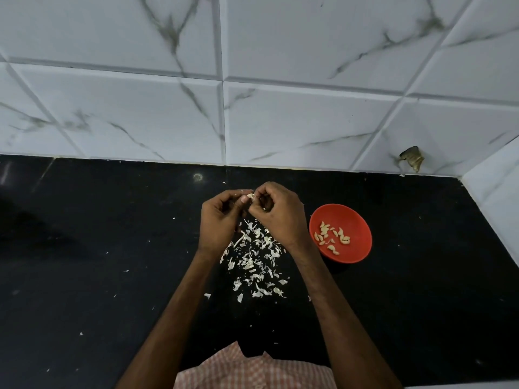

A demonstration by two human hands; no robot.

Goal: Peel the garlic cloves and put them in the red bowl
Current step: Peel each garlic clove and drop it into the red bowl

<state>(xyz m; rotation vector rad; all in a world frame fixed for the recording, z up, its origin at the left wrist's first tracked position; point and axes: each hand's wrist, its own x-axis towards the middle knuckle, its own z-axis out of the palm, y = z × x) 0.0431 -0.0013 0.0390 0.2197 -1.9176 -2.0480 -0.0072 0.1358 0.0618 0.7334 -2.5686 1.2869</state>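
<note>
My left hand and my right hand meet above the black counter, fingertips pinched together on one small garlic clove. Only a pale sliver of that clove shows between the fingers. To the right of my right wrist stands the red bowl, with several peeled cloves lying in it. Below my hands a heap of white garlic skins is scattered on the counter.
The black counter runs back to a white marbled tile wall, and a side wall closes the right end. A chipped hole in the tile sits at the back right. Stray skin flecks dot the counter.
</note>
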